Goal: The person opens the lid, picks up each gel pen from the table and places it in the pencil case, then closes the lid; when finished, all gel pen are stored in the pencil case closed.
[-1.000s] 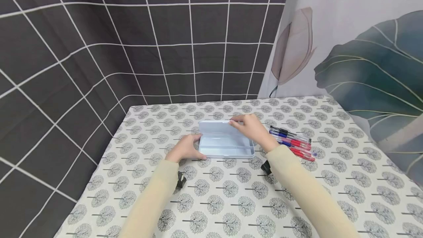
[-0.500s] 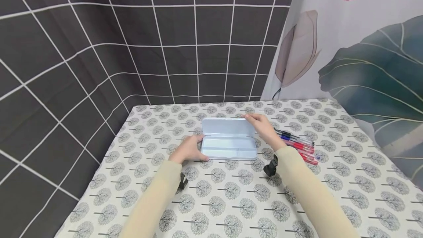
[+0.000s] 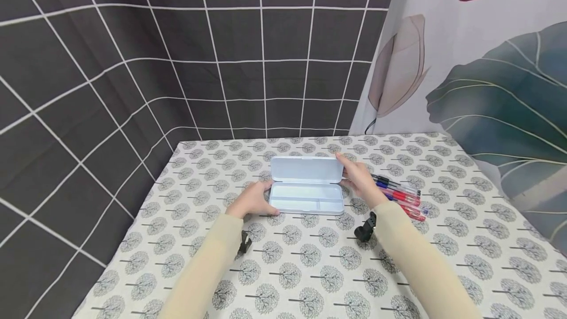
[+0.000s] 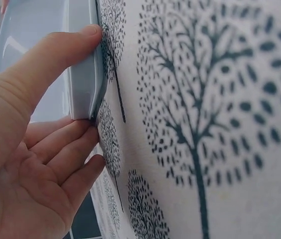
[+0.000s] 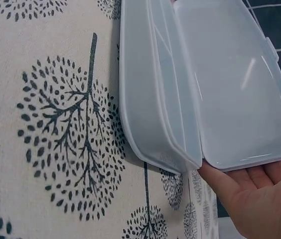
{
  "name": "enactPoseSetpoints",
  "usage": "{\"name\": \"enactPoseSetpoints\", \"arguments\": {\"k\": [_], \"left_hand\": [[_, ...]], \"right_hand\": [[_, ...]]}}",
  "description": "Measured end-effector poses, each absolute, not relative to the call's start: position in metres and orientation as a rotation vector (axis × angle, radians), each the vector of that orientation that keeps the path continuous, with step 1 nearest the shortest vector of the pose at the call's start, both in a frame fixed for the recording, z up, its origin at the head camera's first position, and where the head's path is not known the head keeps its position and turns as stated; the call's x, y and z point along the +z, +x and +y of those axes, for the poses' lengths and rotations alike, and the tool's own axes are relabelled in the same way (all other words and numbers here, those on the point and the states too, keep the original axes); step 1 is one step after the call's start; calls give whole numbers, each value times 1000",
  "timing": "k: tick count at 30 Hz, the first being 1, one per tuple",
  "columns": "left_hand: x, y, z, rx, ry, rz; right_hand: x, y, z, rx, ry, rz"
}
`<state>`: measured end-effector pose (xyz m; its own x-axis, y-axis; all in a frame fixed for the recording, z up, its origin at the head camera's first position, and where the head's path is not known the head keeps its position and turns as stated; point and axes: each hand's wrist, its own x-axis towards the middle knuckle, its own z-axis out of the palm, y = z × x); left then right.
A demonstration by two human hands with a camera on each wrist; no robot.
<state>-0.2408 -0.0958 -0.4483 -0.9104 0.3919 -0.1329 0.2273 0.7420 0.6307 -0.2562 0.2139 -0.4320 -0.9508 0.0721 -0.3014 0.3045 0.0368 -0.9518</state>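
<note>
A pale blue plastic pencil case [image 3: 305,192] lies unfolded on the patterned cloth, its lid [image 3: 306,170] tilted up at the back. Inside the tray, dividers mark off a long section and smaller ones at the front; nothing lies in them. At the case's left end my left hand [image 3: 253,199] grips it, thumb [image 4: 75,47] on the front wall and fingers [image 4: 68,142] against the end. My right hand [image 3: 360,179] holds the right end by the lid and hinge, with its fingertips partly hidden behind the lid in the right wrist view.
Several pens [image 3: 400,196] with black, blue and red parts lie in a bunch to the right, close beyond my right hand. A dark gridded curtain [image 3: 283,78] hangs behind the table, and a leaf-printed one [image 3: 509,92] at the right. Tree-printed cloth [image 3: 305,270] covers the table.
The lid has swung further back. My right hand has slid from the lid's top edge rightward and down to its right end. The left hand keeps its place on the case.
</note>
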Motion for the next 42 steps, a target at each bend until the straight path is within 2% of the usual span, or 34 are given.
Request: {"name": "enactPoseSetpoints", "arguments": {"k": [16,22,42], "left_hand": [[-448,-243,-97,894,530,2719],[-444,-246,-95,883,565,2738],[-448,-245,-95,908,546,2699]], "right_hand": [[-427,-271,206,-2005,456,2156],[-421,-278,205,-2024,574,2149],[-435,-280,207,-1954,691,2108]]}}
